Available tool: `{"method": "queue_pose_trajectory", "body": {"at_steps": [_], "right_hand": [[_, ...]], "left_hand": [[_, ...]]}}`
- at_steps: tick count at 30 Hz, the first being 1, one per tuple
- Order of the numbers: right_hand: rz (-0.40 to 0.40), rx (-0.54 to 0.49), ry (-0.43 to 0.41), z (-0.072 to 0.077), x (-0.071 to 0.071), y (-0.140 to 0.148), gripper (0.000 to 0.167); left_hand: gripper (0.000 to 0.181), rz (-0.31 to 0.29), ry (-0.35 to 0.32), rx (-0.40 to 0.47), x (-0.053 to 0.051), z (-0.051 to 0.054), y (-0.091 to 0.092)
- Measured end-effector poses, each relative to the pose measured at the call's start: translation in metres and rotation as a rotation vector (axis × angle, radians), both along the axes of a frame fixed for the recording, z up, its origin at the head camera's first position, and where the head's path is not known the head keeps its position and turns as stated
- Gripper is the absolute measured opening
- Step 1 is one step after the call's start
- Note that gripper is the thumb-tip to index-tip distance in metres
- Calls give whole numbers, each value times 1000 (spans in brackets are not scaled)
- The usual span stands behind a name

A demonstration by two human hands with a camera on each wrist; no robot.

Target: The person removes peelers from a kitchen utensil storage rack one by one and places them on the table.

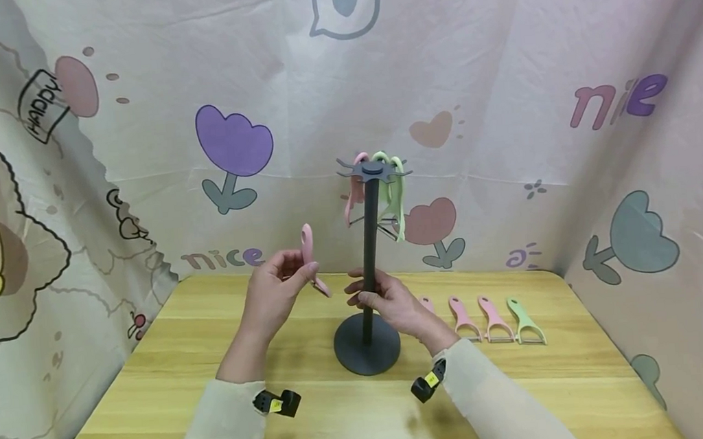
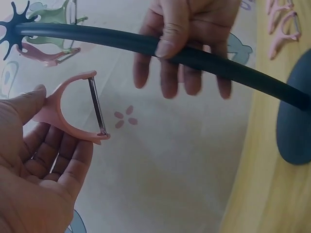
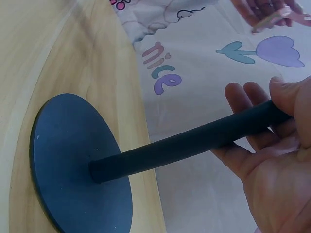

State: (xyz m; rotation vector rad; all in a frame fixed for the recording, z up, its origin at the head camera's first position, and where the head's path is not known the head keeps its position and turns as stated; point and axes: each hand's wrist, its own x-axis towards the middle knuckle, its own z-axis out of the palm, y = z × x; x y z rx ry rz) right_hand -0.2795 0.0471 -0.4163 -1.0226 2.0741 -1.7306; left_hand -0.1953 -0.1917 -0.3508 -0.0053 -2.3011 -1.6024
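- The left hand (image 2: 46,160) pinches a pink peeler (image 2: 48,110) between thumb and fingers, the forked head pointing away from the palm — a metal blade (image 2: 96,104) spans the fork.
- The right hand (image 2: 199,34) holds a dark pole (image 2: 112,39), thumb across the near side, fingers behind it.
- At one end of the pole are splayed hooks (image 2: 11,29), with green peelers (image 2: 51,15) and another pink peeler (image 2: 41,54) close by; at the other, a round base (image 2: 295,124), partly cut off.
- More pink peelers (image 2: 279,41) lie on the wooden worktop (image 2: 257,170) — near the corner.
- Behind hangs pale cloth (image 2: 160,165) with a printed flower (image 2: 126,117).
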Motion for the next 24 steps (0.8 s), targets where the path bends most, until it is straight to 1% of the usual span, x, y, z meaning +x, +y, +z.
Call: {"method": "queue_pose_trajectory", "body": {"at_steps": [3, 7, 12, 17, 19, 24], "right_hand": [[-4, -1, 6, 0, -1, -1, 40], [-8, -5, -7, -1, -2, -1, 39], [-9, -10, -20, 1, -2, -2, 40], [-21, -5, -35, 2, 0, -3, 40], [-21, -7, -34, 1, 0, -3, 41], [-16, -15, -10, -1, 1, -2, 43]], "left_hand": [[42, 24, -32, -16, 3, -7, -2], [41, 53, -71, -25, 6, -16, -4], [39, 94, -105, -67, 7, -25, -4], [44, 134, -137, -102, 11, -35, -3], [45, 148, -153, -117, 12, -39, -4], [40, 171, -204, -162, 13, -48, -3]]}}
